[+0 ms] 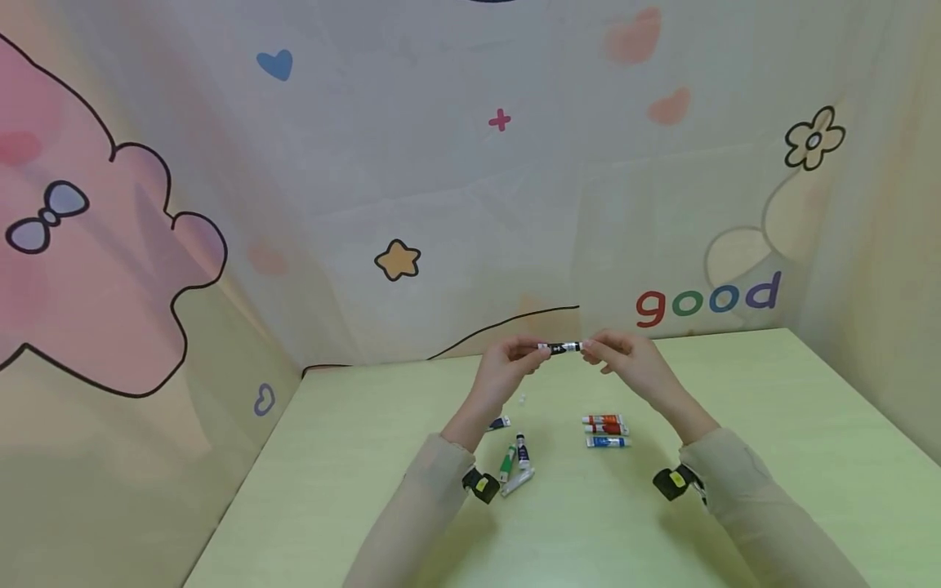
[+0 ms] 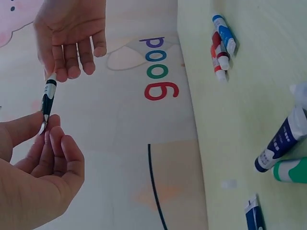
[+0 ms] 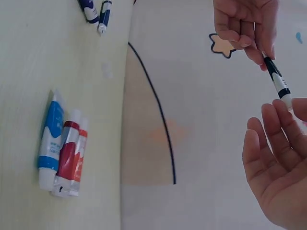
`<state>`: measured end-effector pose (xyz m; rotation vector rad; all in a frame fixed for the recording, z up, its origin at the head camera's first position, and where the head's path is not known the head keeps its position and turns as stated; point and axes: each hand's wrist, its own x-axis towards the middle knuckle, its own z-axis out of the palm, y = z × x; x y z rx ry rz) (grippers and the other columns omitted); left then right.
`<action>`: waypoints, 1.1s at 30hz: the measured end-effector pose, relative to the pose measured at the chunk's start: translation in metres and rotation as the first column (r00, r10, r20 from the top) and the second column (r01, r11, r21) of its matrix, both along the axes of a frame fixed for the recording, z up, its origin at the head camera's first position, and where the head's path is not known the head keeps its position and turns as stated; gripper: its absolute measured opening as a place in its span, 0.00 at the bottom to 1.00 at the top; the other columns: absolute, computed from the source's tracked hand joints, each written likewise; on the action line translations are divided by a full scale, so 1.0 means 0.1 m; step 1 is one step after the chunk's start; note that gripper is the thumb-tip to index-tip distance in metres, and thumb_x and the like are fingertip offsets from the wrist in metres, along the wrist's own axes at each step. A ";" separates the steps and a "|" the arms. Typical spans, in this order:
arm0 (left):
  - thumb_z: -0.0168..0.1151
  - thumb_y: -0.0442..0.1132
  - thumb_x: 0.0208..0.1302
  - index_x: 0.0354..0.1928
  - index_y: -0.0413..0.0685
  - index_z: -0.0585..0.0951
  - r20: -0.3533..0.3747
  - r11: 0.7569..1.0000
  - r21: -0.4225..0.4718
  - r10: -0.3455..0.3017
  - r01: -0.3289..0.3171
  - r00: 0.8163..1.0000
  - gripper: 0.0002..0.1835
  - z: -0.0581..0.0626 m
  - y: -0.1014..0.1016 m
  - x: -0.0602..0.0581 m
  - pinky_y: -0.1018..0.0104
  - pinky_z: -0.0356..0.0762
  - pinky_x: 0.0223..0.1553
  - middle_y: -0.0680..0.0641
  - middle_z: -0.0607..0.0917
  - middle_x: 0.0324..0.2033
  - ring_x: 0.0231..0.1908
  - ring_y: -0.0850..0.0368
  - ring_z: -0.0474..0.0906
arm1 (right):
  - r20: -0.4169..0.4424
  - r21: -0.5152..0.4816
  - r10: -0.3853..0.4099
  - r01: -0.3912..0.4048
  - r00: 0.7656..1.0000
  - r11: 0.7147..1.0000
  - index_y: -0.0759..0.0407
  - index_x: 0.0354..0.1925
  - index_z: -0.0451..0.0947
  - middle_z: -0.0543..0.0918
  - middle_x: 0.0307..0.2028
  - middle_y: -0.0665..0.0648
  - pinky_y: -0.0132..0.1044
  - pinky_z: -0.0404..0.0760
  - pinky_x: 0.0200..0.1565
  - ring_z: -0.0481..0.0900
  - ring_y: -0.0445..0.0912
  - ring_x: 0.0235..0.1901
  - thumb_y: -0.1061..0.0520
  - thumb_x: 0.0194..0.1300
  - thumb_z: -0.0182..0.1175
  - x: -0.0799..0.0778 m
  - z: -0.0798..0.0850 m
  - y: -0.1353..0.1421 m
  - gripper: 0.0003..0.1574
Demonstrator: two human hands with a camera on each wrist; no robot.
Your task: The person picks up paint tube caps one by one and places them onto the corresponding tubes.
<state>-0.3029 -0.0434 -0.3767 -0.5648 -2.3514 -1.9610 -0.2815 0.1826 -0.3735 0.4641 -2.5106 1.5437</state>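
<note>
Left hand (image 1: 507, 363) pinches the black tube (image 1: 563, 348) by one end, right hand (image 1: 631, 359) its white cap (image 3: 287, 99), seemingly for steadiness.

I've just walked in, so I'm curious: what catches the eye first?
Probably the big pink shape at the head view's left, then the colourful word "good" on the right. Lower middle, the left hand and right hand hold a black-and-white tube above the pale green table.
</note>
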 end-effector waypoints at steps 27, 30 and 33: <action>0.73 0.35 0.61 0.37 0.40 0.87 0.198 0.963 -0.195 0.223 -0.184 0.955 0.06 -0.69 0.54 -0.56 0.71 0.76 0.29 0.51 0.84 0.28 0.25 0.62 0.75 | 0.313 0.035 -0.145 0.141 0.938 0.989 0.73 0.52 0.79 0.84 0.48 0.69 0.44 0.82 0.48 0.82 0.56 0.47 0.47 0.76 0.54 -0.45 -0.65 0.26 0.28; 0.72 0.34 0.61 0.37 0.39 0.87 0.218 0.961 -0.207 0.228 -0.183 0.949 0.05 -0.73 0.57 -0.56 0.72 0.74 0.28 0.51 0.83 0.27 0.25 0.62 0.74 | 0.318 0.065 -0.159 0.146 0.935 0.987 0.74 0.51 0.79 0.85 0.46 0.67 0.46 0.81 0.51 0.82 0.55 0.46 0.49 0.76 0.54 -0.45 -0.69 0.27 0.26; 0.71 0.33 0.62 0.37 0.38 0.87 0.231 0.960 -0.217 0.226 -0.176 0.946 0.05 -0.76 0.60 -0.55 0.73 0.72 0.27 0.51 0.82 0.27 0.24 0.62 0.73 | 0.320 0.108 -0.165 0.137 0.933 0.985 0.74 0.51 0.79 0.85 0.44 0.66 0.46 0.81 0.50 0.82 0.56 0.45 0.50 0.76 0.54 -0.44 -0.72 0.31 0.26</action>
